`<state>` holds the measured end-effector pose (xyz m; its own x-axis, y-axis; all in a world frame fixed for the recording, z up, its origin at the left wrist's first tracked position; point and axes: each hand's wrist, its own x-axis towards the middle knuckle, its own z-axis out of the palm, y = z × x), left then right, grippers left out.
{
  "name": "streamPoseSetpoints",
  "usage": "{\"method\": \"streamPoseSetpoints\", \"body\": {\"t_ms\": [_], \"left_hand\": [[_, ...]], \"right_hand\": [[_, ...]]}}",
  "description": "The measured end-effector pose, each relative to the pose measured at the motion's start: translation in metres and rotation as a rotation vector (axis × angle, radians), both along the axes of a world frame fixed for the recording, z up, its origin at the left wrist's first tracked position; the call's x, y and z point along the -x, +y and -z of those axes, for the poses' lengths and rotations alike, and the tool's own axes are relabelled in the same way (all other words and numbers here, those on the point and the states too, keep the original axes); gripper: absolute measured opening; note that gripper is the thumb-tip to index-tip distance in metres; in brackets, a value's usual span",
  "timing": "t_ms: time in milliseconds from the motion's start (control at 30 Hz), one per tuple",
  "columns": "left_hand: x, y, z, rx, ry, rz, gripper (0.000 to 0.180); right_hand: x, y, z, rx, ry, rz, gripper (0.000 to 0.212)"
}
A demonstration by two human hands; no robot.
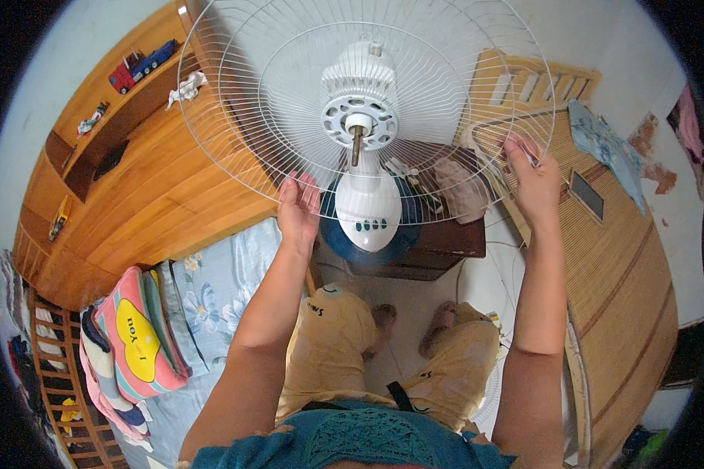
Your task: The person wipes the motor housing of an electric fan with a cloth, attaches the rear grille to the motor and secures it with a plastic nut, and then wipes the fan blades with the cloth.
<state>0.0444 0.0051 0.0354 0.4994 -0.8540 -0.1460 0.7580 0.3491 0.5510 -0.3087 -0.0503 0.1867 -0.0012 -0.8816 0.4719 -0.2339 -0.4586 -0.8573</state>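
A round white wire fan guard (235,168) surrounds the bare motor shaft (357,144) of a white electric fan, with no blades on the shaft. My left hand (297,211) holds the guard's lower left rim, its fingers partly behind the wires. On the right side of the rim, my right hand (533,184) grips the guard between thumb and fingers. Below the motor, the fan's white control panel (368,223) rises from a dark blue round base (336,238). That base rests on a dark brown cabinet (454,246).
To the left, a bed with a wooden headboard (172,187) bears blue bedding (235,266) and a pink cushion (129,328). At right lies a bamboo mat (610,289) with a phone-like dark rectangle (587,195) and a blue cloth (602,144). Folded fabric (457,187) sits beside the fan.
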Motion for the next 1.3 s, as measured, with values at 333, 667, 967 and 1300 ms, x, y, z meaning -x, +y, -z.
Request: {"method": "streamPoseSetpoints", "body": {"t_ms": [333, 667, 967, 1300], "left_hand": [[0.013, -0.004, 0.006, -0.011, 0.05, -0.017, 0.024], [0.026, -0.008, 0.01, -0.062, 0.058, 0.021, 0.029], [0.012, -0.005, 0.014, -0.486, -0.355, 0.367, 0.065], [-0.032, 0.032, -0.024, -0.63, -0.712, 1.031, 0.076]], "right_hand": [[-0.012, -0.003, -0.03, -0.022, 0.048, -0.018, 0.024], [-0.016, 0.001, -0.046, -0.01, 0.079, 0.021, 0.024], [-0.016, -0.011, -0.047, 0.007, 0.12, 0.103, 0.026], [-0.017, -0.008, -0.051, 0.008, 0.221, 0.21, 0.028]]}}
